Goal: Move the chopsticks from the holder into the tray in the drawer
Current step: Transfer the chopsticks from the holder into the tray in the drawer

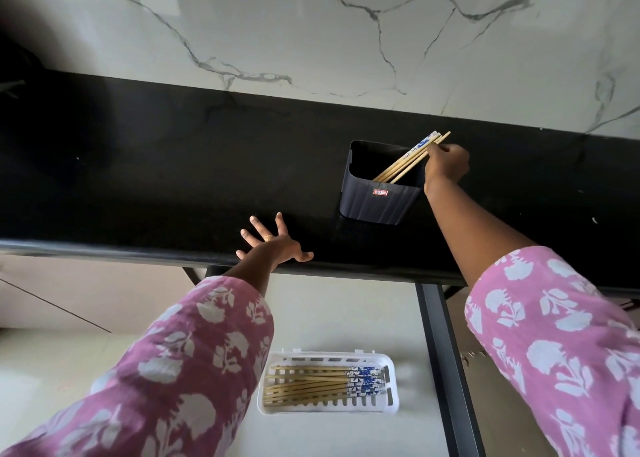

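Right hand (446,165) pinches pale wooden chopsticks (408,159) leaning over the right rim of the dark ribbed plastic holder (374,203); left hand (277,245), fingers spread, rests at the near edge of the black countertop (138,179).

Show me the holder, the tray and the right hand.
holder (374,207), head view, front wall under the label.
tray (325,410), head view, near rim.
right hand (446,165), head view, back of the hand.
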